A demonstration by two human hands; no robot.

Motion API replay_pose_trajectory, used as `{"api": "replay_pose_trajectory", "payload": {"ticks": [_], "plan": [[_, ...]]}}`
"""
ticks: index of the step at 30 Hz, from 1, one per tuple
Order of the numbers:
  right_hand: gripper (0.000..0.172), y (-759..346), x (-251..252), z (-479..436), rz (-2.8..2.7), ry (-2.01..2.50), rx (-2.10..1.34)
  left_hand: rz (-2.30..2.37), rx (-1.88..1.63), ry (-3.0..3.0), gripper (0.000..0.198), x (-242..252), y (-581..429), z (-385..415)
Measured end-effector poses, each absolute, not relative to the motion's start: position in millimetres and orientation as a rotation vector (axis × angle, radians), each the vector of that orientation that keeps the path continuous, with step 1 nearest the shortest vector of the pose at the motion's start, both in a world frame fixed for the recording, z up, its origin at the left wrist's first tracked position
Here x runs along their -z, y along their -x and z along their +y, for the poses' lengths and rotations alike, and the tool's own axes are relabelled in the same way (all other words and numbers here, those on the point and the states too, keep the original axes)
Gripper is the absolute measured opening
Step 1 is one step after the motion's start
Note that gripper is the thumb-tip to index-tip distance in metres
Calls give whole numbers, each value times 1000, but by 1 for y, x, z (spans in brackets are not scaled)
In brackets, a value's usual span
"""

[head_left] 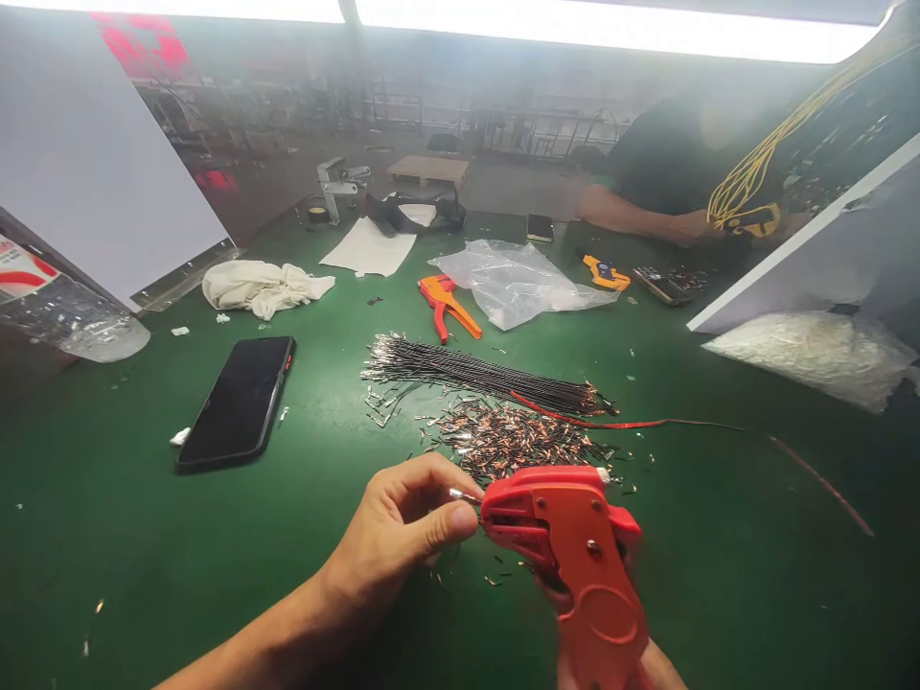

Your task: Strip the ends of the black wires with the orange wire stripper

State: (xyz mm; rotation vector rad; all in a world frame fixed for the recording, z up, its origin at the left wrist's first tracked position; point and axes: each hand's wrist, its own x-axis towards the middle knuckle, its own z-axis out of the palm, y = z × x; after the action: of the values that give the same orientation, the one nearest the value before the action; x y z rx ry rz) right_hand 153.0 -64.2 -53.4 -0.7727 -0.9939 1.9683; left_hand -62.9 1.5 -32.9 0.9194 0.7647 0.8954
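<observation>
In my right hand (657,666), mostly hidden behind the tool, is a red and orange wire stripper (593,575) with its jaws facing left. My left hand (402,527) pinches a thin wire with a silver metal terminal (464,495) between thumb and forefinger, right at the stripper's jaws. Whether the jaws are closed on the wire cannot be made out. Just beyond the hands lies a heap of short wire offcuts (517,436), dark and copper-coloured. Behind it rests a bundle of black wires (474,369) with silver terminals at the left end.
A black phone (237,402) lies left, near a crumpled white cloth (265,287). Another red-orange stripper (446,305) and a clear plastic bag (517,278) sit farther back. A red strip (647,423) runs rightwards. Across the table, a person's arm (639,220) is near yellow wires (754,177).
</observation>
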Motion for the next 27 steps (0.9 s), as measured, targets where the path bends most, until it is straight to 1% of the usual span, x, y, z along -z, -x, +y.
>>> {"api": "replay_pose_trajectory", "payload": {"ticks": [2,5,7,9,12,16,21,25,27], "plan": [[32,-144,65,-51,-940,776,-1927,791,-874,-944,38,35,64,0],[55,-130,82,-39,-867,769,-1880,842,-857,-991,47,37,64,-1],[68,-122,91,-35,-829,760,-1850,857,-849,-981,48,37,63,-1],[73,-114,99,-34,-802,752,-1823,867,-847,-946,47,36,62,-1],[72,-106,108,-32,-771,752,-1792,883,-863,-948,44,34,62,0],[61,-102,111,-35,-743,759,-1775,910,-878,-1028,42,32,65,1],[65,-112,95,-43,-726,731,-1765,891,-886,-1098,39,31,65,2],[60,-120,87,-39,-760,692,-1805,862,-886,-1149,39,30,66,2],[62,-121,90,-37,-786,670,-1830,849,-874,-1161,39,29,67,1]]}}
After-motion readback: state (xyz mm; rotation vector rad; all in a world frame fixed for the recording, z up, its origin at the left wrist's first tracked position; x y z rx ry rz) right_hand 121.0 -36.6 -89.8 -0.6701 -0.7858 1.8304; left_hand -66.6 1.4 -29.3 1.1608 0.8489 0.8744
